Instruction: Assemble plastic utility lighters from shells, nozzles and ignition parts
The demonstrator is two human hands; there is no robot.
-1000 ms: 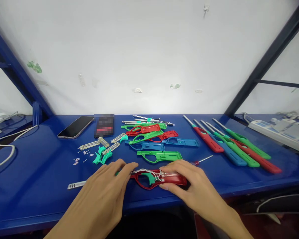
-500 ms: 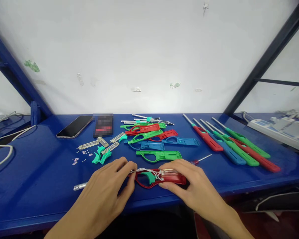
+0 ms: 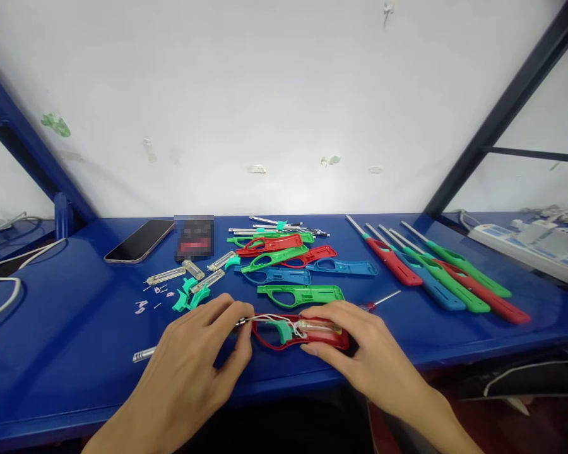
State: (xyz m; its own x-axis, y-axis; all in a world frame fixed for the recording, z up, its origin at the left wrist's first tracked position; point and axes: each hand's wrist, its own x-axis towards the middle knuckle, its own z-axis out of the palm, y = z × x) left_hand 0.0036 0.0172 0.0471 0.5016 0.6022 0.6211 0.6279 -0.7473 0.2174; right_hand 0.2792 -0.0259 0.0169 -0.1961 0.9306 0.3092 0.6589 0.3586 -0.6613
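My left hand (image 3: pixel 194 359) pinches the end of a metal lighter tube (image 3: pixel 144 354), whose far end sticks out left beyond the hand. White wires (image 3: pixel 275 317) run from this pinch to the right. They reach into an open red lighter half-shell (image 3: pixel 332 341), where a teal trigger (image 3: pixel 283 330) and a clear fuel tank (image 3: pixel 319 326) sit. My right hand (image 3: pixel 366 343) is closed around the shell's handle end, fingers above and thumb below. The shell's left tip lies partly behind my left fingers.
Beyond my hands are a green half-shell (image 3: pixel 307 293), a blue half-shell (image 3: pixel 343 267) and a screwdriver (image 3: pixel 381 300). Teal triggers (image 3: pixel 189 295), clear tanks (image 3: pixel 166 275) and a phone (image 3: pixel 139 241) lie left. Several assembled lighters (image 3: pixel 394 261) lie right.
Both hands and the red half-shell have shifted slightly left, partly with the camera's view. The pinched tube end has moved a little away from the trigger. Both grips stay the same.
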